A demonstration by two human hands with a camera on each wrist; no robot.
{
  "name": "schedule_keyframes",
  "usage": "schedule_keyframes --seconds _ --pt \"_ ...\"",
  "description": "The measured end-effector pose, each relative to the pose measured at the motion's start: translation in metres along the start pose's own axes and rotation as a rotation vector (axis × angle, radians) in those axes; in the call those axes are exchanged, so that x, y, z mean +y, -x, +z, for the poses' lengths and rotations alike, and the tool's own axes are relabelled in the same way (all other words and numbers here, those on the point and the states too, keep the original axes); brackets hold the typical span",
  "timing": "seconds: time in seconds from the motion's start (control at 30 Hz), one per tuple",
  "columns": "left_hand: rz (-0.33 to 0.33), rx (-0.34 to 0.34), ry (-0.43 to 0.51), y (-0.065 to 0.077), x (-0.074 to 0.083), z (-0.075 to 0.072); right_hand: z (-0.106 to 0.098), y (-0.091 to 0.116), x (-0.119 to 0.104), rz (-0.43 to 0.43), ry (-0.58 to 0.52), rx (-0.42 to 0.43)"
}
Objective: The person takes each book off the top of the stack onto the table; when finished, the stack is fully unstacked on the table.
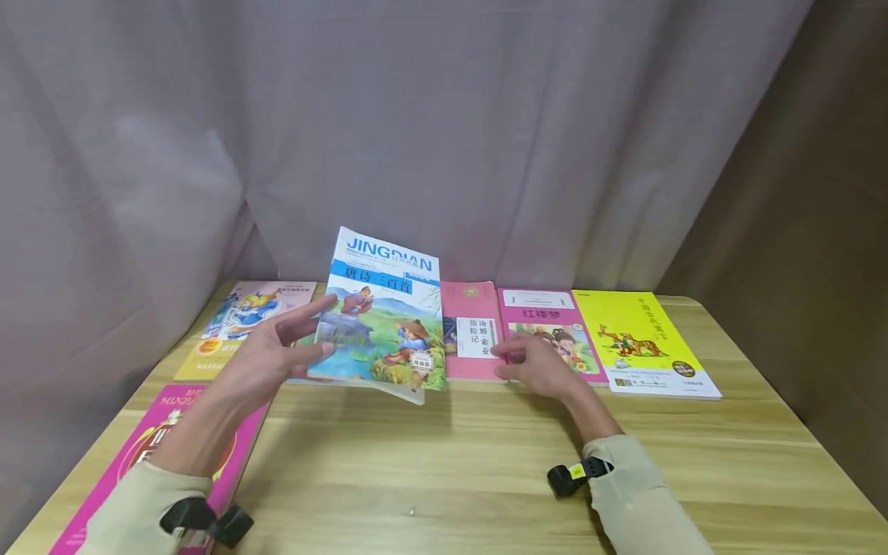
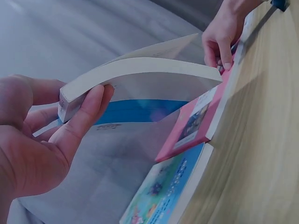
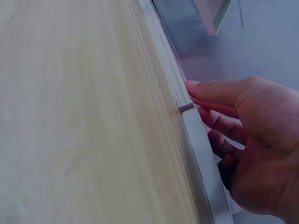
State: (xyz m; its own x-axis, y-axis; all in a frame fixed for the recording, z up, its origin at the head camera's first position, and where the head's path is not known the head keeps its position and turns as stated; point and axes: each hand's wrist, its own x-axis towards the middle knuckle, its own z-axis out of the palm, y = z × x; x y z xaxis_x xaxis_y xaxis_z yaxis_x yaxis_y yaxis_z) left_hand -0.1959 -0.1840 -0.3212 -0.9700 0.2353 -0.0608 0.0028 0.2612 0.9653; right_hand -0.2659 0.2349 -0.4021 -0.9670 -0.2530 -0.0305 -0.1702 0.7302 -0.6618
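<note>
My left hand point(image 1: 267, 354) holds a paperback book point(image 1: 385, 316) by its spine side, thumb on the front cover and fingers behind. Its cover shows a blue title band and a painted riverside scene, and it is raised and tilted above the table. The left wrist view catches its page edge point(image 2: 145, 67), with a cover flap standing slightly away. My right hand point(image 1: 541, 366) rests at the seam between a pink book point(image 1: 470, 297) and a magenta book point(image 1: 537, 308), fingertips on the pink one. Its fingers are loosely bent in the right wrist view.
A yellow book point(image 1: 627, 327) lies at the row's right end, a pink-and-yellow one point(image 1: 260, 312) at its left. Beneath the held book lies a blue-edged book point(image 2: 163, 186). Another magenta book point(image 1: 166, 424) is at front left, partly under my forearm. A grey curtain point(image 1: 444, 139) hangs behind.
</note>
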Motion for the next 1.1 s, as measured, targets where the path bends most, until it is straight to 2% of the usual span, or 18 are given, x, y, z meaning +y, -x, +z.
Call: schedule_keyframes --seconds 0.23,0.37,0.67,0.8,1.0,1.1 --pt "0.030 -0.009 -0.006 0.036 -0.002 -0.009 -0.001 0.001 -0.001 -0.012 -0.005 0.000" --pt "0.029 -0.032 0.048 0.054 -0.007 -0.011 -0.002 0.001 0.000 -0.018 -0.001 0.005" --pt "-0.107 -0.003 -0.031 0.090 -0.022 -0.005 -0.001 -0.001 0.000 -0.013 0.007 -0.001" --pt "-0.161 -0.028 -0.004 0.104 -0.038 -0.003 0.001 -0.002 -0.001 0.010 0.003 -0.009" --pt "-0.310 -0.054 0.029 0.120 -0.064 -0.008 0.000 -0.001 -0.001 0.013 0.008 -0.013" --pt "-0.356 -0.053 0.049 0.125 -0.079 -0.009 -0.001 -0.001 -0.002 0.023 0.008 -0.012"
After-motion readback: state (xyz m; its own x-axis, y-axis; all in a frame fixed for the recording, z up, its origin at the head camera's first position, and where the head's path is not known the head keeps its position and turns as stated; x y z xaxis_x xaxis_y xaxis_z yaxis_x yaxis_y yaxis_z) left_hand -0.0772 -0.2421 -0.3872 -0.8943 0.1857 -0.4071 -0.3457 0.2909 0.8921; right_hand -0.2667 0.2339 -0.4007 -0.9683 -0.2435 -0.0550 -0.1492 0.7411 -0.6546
